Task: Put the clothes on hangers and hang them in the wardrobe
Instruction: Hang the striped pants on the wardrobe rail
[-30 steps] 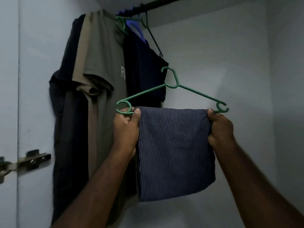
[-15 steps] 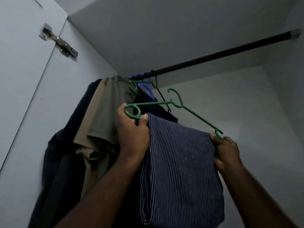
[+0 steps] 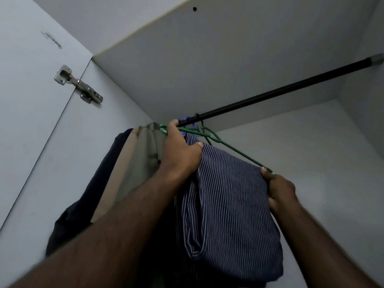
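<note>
Green plastic hanger [image 3: 234, 149] with a navy pinstriped garment [image 3: 228, 204] folded over its bar is up right by the black wardrobe rail [image 3: 280, 92], hook end just under it; can't tell if it's actually hooked on. Left hand [image 3: 178, 151] has a clenched grip on the hanger's left end, thumb pressing the fabric. Right hand [image 3: 279, 190] grips the right end, pinching hanger and cloth together. To the left, an olive shirt [image 3: 143, 161] and a dark shirt [image 3: 99, 183] hang on the same rail. Metal door hinge [image 3: 79, 84] sits upper left.
</note>
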Action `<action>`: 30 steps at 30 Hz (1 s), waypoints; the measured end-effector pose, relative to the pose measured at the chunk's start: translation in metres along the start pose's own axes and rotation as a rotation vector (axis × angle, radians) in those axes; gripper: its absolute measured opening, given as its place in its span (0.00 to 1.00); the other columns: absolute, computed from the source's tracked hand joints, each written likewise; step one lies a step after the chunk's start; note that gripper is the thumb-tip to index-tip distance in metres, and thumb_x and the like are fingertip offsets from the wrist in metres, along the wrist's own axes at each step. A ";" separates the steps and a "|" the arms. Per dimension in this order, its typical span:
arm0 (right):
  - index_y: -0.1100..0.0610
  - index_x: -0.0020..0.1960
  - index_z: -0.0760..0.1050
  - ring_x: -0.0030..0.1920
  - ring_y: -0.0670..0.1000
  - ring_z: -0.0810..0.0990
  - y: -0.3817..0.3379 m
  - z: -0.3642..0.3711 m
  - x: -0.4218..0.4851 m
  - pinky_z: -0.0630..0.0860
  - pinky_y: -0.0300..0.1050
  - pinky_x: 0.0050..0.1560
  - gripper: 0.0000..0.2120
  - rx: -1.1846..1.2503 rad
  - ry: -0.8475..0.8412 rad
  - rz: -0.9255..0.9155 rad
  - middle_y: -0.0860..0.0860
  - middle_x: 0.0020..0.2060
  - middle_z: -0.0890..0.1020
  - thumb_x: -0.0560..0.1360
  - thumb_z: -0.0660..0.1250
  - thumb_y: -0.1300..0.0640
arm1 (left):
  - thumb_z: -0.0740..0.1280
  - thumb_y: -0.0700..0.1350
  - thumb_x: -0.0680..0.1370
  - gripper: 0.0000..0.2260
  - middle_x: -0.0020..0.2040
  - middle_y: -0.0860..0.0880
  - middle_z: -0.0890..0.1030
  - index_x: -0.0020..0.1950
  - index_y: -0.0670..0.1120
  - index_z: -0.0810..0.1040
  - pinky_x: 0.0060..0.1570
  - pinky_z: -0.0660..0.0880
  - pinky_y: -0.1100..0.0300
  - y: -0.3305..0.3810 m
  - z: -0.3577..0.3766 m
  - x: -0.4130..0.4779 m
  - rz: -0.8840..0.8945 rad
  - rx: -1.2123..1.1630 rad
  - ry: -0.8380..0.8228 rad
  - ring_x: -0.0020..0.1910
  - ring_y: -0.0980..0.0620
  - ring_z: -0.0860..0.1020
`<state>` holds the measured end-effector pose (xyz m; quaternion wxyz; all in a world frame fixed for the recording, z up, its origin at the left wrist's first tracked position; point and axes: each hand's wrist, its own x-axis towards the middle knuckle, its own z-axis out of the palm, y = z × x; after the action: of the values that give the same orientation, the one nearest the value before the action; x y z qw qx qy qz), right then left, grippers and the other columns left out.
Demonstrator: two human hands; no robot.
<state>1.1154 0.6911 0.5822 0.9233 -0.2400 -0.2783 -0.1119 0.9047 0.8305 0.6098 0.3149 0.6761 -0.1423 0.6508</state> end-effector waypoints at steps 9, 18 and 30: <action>0.71 0.59 0.75 0.46 0.59 0.81 -0.001 0.021 0.019 0.80 0.54 0.49 0.15 -0.029 -0.060 0.023 0.64 0.51 0.82 0.74 0.70 0.67 | 0.73 0.34 0.72 0.48 0.70 0.43 0.68 0.79 0.46 0.42 0.66 0.70 0.56 -0.012 -0.004 0.028 0.073 -0.077 0.131 0.67 0.47 0.71; 0.67 0.54 0.76 0.46 0.60 0.80 0.012 0.011 0.045 0.78 0.54 0.44 0.07 -0.106 -0.132 0.145 0.60 0.48 0.82 0.78 0.67 0.65 | 0.76 0.36 0.70 0.39 0.59 0.46 0.75 0.74 0.44 0.57 0.53 0.71 0.60 -0.014 -0.007 0.055 0.076 0.092 0.012 0.54 0.51 0.75; 0.68 0.66 0.73 0.55 0.60 0.79 0.046 0.010 0.088 0.74 0.57 0.63 0.19 -0.078 -0.109 0.170 0.61 0.59 0.79 0.76 0.68 0.66 | 0.75 0.39 0.72 0.29 0.54 0.42 0.74 0.65 0.40 0.62 0.46 0.72 0.56 -0.002 0.037 0.102 0.059 0.350 -0.065 0.50 0.48 0.75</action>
<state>1.1988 0.7288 0.6220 0.9028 -0.3044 -0.3023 -0.0305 0.9463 0.8320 0.7100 0.1684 0.7366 -0.0569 0.6525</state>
